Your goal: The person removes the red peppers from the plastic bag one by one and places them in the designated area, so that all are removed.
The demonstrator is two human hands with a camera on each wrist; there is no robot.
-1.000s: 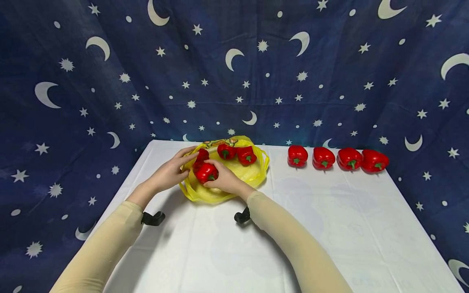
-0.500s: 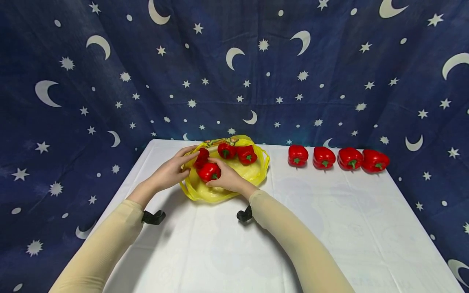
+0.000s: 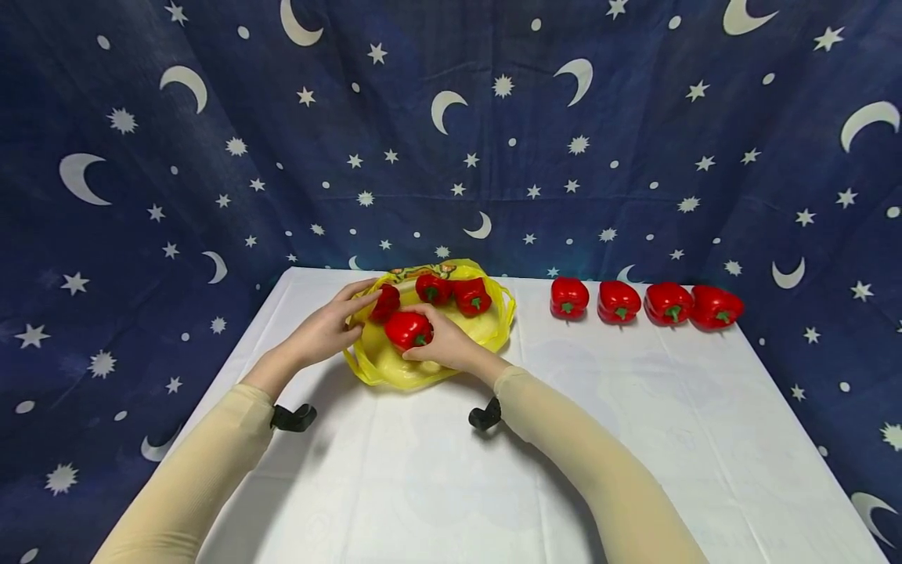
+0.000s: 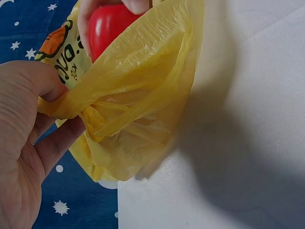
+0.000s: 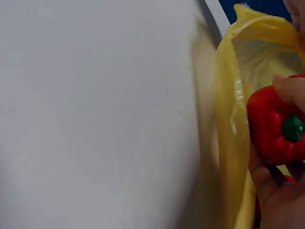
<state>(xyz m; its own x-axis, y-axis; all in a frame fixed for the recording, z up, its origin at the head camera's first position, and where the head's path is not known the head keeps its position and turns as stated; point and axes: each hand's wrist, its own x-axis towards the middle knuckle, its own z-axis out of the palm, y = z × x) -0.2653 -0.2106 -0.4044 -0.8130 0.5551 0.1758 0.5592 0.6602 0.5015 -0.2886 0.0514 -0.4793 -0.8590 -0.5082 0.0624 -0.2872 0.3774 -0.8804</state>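
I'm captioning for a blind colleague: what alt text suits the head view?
A person's right hand grips a red bell pepper at an open yellow plastic bag whose left edge the left hand holds. Three more peppers lie inside; four others sit in a row to the right on a white-covered table.

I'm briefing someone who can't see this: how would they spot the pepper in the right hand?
On the far left part of the white-covered table lies an open yellow bag. At its mouth, the right hand grips a red pepper with a green stem. The other peppers in the bag look alike but lie farther back, outside that hand's grip.
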